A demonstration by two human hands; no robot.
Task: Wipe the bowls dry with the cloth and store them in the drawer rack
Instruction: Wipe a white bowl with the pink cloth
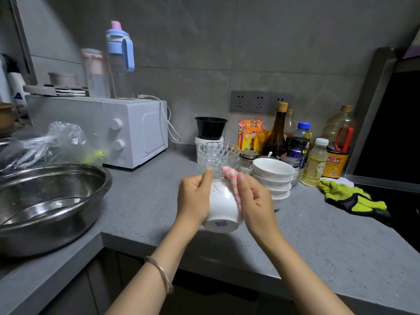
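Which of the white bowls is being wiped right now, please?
The bowl gripped in the left hand, blue-stamped base towards the camera, with the right hand holding the pink cloth against it; the other white bowls sit stacked on the counter.

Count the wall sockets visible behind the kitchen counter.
3, side by side: the left socket, the middle socket, and the right socket, partly hidden behind a brown bottle. Others may sit hidden behind it.

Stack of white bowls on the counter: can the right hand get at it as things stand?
Probably yes. The stack of white bowls stands just behind the right hand, nothing between them. But that hand pinches the cloth against the bowl gripped by the left hand, so it is busy.
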